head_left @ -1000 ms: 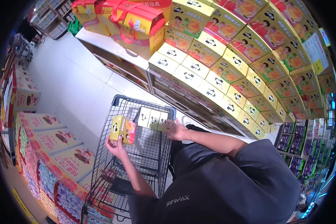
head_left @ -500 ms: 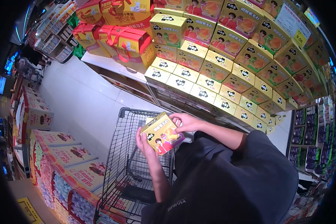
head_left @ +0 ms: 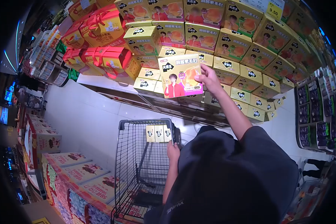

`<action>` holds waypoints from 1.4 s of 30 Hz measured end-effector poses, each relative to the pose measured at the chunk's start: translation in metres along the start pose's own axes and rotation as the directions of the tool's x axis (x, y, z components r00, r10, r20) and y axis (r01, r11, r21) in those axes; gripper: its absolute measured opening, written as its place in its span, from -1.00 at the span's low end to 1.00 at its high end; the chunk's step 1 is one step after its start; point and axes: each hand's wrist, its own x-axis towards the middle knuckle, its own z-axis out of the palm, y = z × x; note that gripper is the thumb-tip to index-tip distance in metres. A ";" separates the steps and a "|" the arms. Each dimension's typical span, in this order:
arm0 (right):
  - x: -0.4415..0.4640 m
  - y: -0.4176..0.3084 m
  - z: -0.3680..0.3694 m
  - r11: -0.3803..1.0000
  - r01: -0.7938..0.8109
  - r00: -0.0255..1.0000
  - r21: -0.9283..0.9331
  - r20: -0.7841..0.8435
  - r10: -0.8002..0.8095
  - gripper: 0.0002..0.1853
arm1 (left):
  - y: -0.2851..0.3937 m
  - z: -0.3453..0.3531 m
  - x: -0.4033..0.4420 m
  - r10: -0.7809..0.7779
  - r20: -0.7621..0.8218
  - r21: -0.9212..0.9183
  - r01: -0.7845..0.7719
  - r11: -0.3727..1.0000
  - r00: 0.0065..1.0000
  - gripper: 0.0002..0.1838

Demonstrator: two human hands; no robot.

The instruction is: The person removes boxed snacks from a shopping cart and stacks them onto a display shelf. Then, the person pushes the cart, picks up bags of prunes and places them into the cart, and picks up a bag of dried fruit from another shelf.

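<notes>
My right hand [head_left: 209, 79] holds a gold snack box [head_left: 181, 76] by its right edge, thumb across the front. The box is raised before the stacked shelf boxes, its front with a red-clad figure and pink band facing me. Below, my left hand [head_left: 173, 151] is closed on the rim of a black wire shopping cart [head_left: 117, 158]. Three small gold boxes [head_left: 158, 133] stand side by side at the cart's far end, close to that hand.
Rows of matching gold boxes [head_left: 227, 66] fill the display ahead. Red gift boxes [head_left: 100, 28] stand to their left. Cartons of wrapped sweets [head_left: 87, 171] line the cart's left side. Dark packets [head_left: 310, 112] hang on a rack at right. Someone's dark-trousered legs [head_left: 315, 168] show lower right.
The gold box has risen from over the cart toward the shelf, now in my right hand alone. My left hand has let go of it and moved down to the cart's rim.
</notes>
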 end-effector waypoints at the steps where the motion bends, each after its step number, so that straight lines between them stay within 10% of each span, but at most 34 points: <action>1: -0.001 0.000 -0.001 1.000 0.013 0.999 0.011 -0.033 -0.013 -0.33 | -0.004 0.002 0.001 0.015 -0.015 -0.002 -0.015 1.000 1.000 -0.68; 20: 0.079 -0.013 -0.009 0.963 0.268 0.935 0.005 -0.242 -0.259 -0.36 | -0.026 0.014 0.011 0.117 -0.109 -0.028 -0.120 0.992 0.987 -0.72; 25: 0.100 -0.015 0.007 0.716 0.251 0.839 -0.652 -0.222 -0.497 -0.12 | -0.024 0.013 0.011 0.084 -0.089 -0.040 -0.088 0.995 0.992 -0.73; 39: 0.106 0.010 0.030 0.622 0.104 0.861 -0.776 -0.243 -0.447 -0.18 | -0.009 0.006 0.005 0.053 -0.090 0.003 -0.053 0.999 0.994 -0.70; 42: 0.095 0.012 0.037 0.514 0.109 0.715 -0.851 -0.292 -0.635 -0.24 | -0.004 0.004 0.005 0.014 -0.098 0.016 -0.013 1.000 0.995 -0.70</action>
